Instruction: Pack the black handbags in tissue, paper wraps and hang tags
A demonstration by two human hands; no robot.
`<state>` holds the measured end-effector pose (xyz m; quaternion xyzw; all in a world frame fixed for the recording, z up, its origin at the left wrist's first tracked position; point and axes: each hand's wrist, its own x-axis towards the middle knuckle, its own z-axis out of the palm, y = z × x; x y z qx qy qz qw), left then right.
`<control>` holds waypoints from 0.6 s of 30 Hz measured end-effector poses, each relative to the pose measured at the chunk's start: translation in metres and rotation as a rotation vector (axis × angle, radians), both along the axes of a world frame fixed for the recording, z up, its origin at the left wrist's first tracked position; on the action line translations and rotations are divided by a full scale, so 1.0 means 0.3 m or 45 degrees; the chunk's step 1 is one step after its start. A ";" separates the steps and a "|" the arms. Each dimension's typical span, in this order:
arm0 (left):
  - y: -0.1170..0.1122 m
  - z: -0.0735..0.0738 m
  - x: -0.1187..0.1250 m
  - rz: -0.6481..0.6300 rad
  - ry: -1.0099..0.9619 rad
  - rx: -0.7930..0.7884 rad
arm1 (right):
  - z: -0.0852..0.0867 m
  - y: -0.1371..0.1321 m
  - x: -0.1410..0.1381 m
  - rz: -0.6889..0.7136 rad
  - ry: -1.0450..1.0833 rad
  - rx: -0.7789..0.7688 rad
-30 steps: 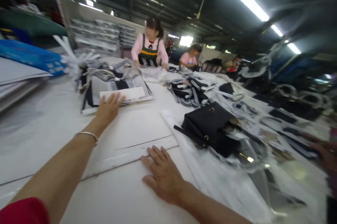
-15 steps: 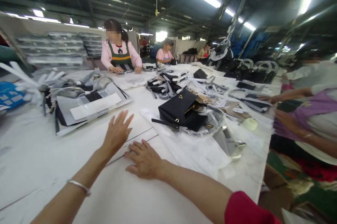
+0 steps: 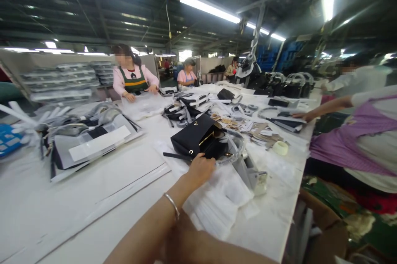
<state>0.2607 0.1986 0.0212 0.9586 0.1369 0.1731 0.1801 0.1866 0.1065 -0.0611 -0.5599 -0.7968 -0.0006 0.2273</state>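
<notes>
The left hand (image 3: 201,169) lies curled against the near side of the black handbag (image 3: 194,138) on the white table (image 3: 62,206); whether it pinches, I cannot tell. The bag looks stiff, smooth, light; its 1 thin strap (image 3: 175,156) seems floppy, so better hold the body.

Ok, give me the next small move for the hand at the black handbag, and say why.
Probably close the left hand on the black handbag and draw it nearer: the hand rests at its near edge, grip unclear, and the arm is stretched far out.
</notes>
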 end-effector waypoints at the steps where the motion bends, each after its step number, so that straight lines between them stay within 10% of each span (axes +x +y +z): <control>1: 0.015 0.010 0.007 0.061 -0.061 -0.075 | 0.003 -0.023 0.018 0.004 0.017 -0.023; 5: 0.139 0.142 0.001 0.328 -0.492 -0.455 | 0.052 -0.073 0.078 0.111 0.137 -0.195; 11: 0.325 0.525 -0.142 0.567 -1.333 -0.873 | 0.083 -0.092 0.089 0.122 0.297 -0.217; 15: 0.281 0.732 -0.334 0.616 -1.584 -0.981 | 0.071 -0.097 0.078 0.086 0.335 -0.192; 18: 0.164 0.799 -0.482 0.637 -1.766 -1.086 | 0.062 -0.099 0.069 0.050 0.334 -0.172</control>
